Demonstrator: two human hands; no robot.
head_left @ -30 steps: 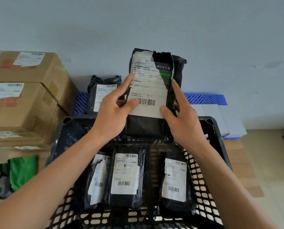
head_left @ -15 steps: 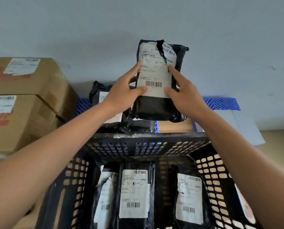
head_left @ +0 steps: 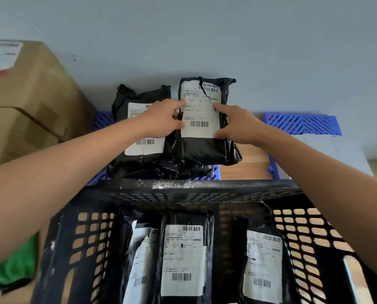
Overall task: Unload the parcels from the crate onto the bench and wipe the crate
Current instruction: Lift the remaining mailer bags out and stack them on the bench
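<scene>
A black parcel [head_left: 201,148] with a torn white label lies on the blue bench [head_left: 301,123] against the wall. My left hand [head_left: 163,119] grips its left edge and my right hand [head_left: 238,123] grips its right edge, thumbs on the label. Another black parcel [head_left: 139,148] lies beside it on the left, partly under my left hand. The black perforated crate [head_left: 205,189] stands just in front of the bench. Three black parcels remain inside: left [head_left: 141,260], middle [head_left: 183,257] and right [head_left: 263,266].
Stacked cardboard boxes [head_left: 30,102] stand at the left against the wall. A green cloth [head_left: 16,266] lies on the floor left of the crate. A bare wooden patch [head_left: 249,165] of the bench shows right of the parcels.
Both hands carried the torn-label parcel forward and down from above the crate onto the bench, beside the other parcel. My view has moved closer to the bench.
</scene>
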